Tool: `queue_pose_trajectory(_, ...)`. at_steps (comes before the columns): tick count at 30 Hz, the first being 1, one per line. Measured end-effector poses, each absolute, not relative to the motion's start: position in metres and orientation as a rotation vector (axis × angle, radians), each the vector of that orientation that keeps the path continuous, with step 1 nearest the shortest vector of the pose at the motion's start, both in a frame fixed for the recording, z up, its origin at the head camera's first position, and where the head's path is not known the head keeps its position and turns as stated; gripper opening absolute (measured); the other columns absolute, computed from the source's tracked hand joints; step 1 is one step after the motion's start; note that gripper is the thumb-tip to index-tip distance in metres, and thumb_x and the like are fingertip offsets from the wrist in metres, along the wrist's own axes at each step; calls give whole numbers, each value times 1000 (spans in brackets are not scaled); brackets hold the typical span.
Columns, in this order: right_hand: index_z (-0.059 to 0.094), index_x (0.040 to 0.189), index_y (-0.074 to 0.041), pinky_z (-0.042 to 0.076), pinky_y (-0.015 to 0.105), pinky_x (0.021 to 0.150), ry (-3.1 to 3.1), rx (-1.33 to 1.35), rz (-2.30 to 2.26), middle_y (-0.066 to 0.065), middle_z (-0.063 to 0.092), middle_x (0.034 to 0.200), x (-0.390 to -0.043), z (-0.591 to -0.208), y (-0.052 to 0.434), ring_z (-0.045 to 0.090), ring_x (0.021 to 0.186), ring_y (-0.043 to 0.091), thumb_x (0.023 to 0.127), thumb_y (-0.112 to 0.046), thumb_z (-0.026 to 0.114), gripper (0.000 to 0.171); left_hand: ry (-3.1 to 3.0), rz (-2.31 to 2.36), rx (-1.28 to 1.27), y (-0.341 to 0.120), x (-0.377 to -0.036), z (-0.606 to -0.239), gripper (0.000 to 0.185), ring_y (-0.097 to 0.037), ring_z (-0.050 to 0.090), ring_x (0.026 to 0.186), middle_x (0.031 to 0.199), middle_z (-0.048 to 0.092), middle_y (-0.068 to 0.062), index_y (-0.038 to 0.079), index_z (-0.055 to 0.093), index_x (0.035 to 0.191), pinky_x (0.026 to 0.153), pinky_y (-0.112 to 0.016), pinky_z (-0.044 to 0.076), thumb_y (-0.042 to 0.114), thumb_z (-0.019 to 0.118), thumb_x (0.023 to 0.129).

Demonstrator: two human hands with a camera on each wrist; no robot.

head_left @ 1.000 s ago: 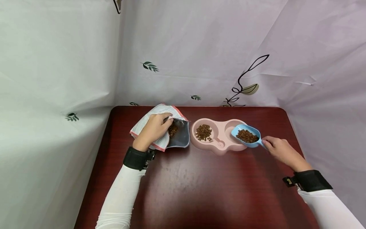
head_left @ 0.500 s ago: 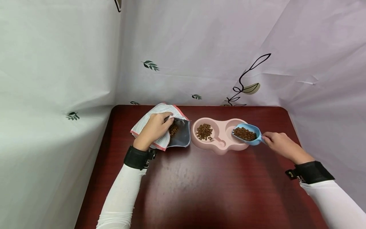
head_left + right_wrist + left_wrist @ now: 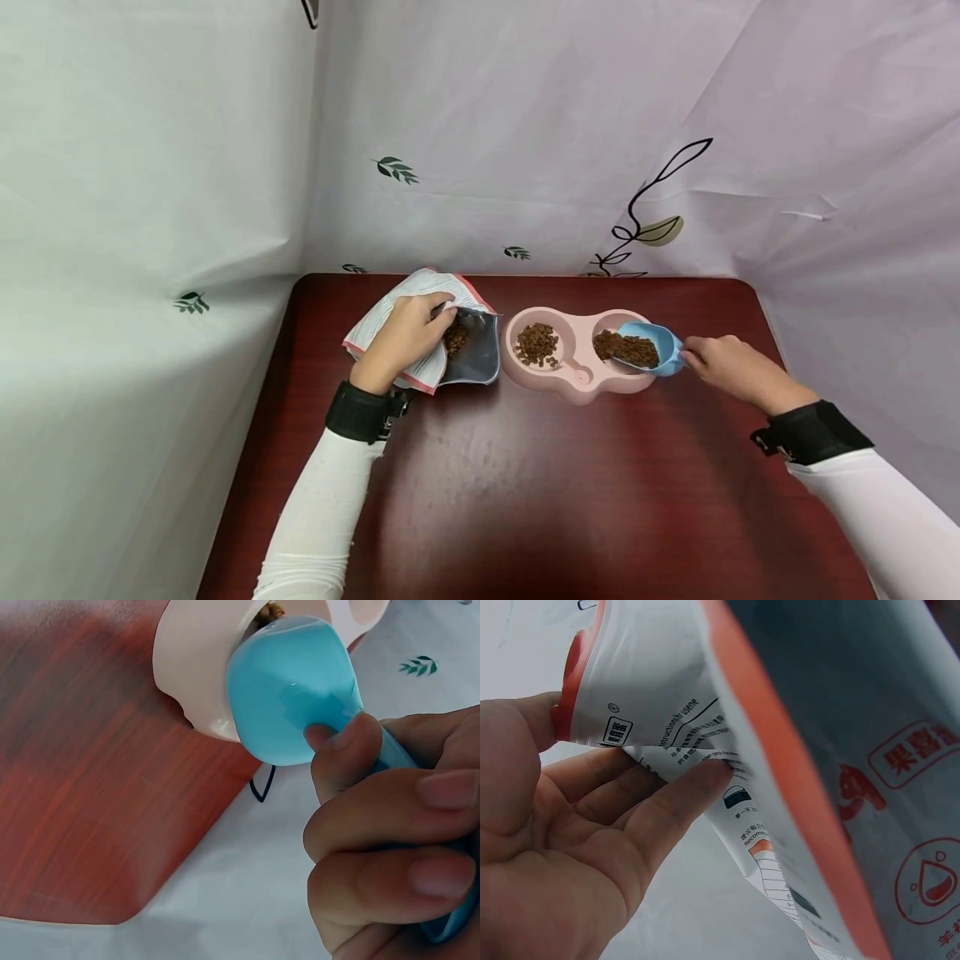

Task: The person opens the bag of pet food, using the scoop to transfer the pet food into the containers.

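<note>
My right hand (image 3: pixel 738 371) grips the handle of a blue scoop (image 3: pixel 667 343), its fingers curled round it in the right wrist view. The scoop tips over the right bowl of a pink double pet bowl (image 3: pixel 577 323), and brown kibble (image 3: pixel 633 350) slides off its front lip into that bowl. More kibble (image 3: pixel 536 343) lies in the left bowl. On the left, my left hand (image 3: pixel 405 333) pinches the edge of a white pet food bag (image 3: pixel 656 690) with red trim. The bag lies with its grey mouth open toward the bowls, some kibble (image 3: pixel 454 338) showing inside.
Everything stands on a dark red wooden table (image 3: pixel 525 483), toward its back edge. A pale cloth (image 3: pixel 480 125) with leaf prints hangs behind the table and along both sides.
The right hand has tilted the scoop forward and leftward, and kibble has moved from it into the right bowl. The left hand and the bag have stayed in place.
</note>
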State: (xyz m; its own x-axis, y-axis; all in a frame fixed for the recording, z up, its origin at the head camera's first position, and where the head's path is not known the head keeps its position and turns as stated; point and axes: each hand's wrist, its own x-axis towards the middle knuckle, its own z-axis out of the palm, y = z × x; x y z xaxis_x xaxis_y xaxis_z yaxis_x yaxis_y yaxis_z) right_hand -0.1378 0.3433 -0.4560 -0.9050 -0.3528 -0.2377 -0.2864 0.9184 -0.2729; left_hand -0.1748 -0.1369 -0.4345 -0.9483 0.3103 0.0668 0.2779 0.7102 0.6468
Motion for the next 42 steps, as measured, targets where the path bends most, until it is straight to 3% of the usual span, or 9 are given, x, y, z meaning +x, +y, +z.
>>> queue_pose_trajectory(8, 62, 93, -7, 41, 35, 57, 2812, -483, -189, -2, 49, 67, -142, -449, 338, 48, 60, 14, 102, -14, 61, 11, 2861, 1064, 510, -136, -175, -433, 39, -15, 63, 69, 78, 74, -10, 5, 68, 136, 82, -38, 52, 25, 55, 105)
queue_pose_trajectory(11, 62, 94, -8, 40, 36, 54, 2834, -492, -122, -2, 49, 65, -142, -446, 337, 47, 58, 15, 100, -15, 64, 10, 2863, 1068, 507, -137, -175, -432, 38, -12, 52, 60, 71, 71, -9, 5, 67, 136, 73, -36, 49, 24, 55, 105)
queue_pose_trajectory(15, 60, 92, -7, 38, 36, 51, 2862, -523, -47, 0, 48, 63, -142, -443, 336, 46, 55, 17, 100, -16, 65, 13, 2861, 1072, 502, -136, -175, -431, 39, -11, 33, 50, 52, 56, -3, 4, 67, 136, 66, -34, 42, 24, 55, 105)
queue_pose_trajectory(20, 61, 92, -5, 41, 42, 46, 2936, -590, 29, 3, 53, 62, -141, -441, 338, 49, 50, 21, 97, -15, 67, 12, 2858, 1059, 502, -135, -175, -431, 39, -9, 29, 50, 50, 54, -1, 5, 67, 136, 63, -33, 38, 25, 54, 106)
queue_pose_trajectory(23, 61, 92, -5, 42, 45, 44, 2982, -636, 59, 3, 55, 61, -139, -442, 339, 49, 47, 23, 95, -14, 70, 13, 2861, 1059, 493, -135, -174, -432, 39, -9, 37, 52, 58, 63, -6, 5, 67, 136, 64, -34, 42, 25, 55, 105)
queue_pose_trajectory(28, 60, 90, -4, 42, 47, 41, 3058, -683, 81, 3, 55, 61, -134, -445, 341, 48, 44, 24, 92, -13, 73, 15, 2864, 1052, 485, -134, -174, -432, 39, -14, 64, 71, 72, 72, -7, 6, 68, 136, 83, -38, 53, 25, 56, 105)
queue_pose_trajectory(34, 57, 89, -4, 40, 48, 39, 3124, -698, 39, 3, 54, 63, -129, -448, 345, 45, 44, 24, 89, -12, 75, 19, 2857, 1054, 476, -134, -174, -432, 39, -17, 64, 71, 71, 71, -9, 6, 68, 136, 85, -40, 53, 25, 55, 105)
queue_pose_trajectory(42, 57, 95, -6, 34, 39, 42, 3120, -690, -39, -1, 49, 63, -125, -449, 346, 40, 48, 17, 91, -14, 75, 20, 2853, 1048, 468, -134, -173, -431, 40, -16, 63, 70, 72, 71, -8, 6, 67, 137, 83, -39, 52, 26, 55, 105)
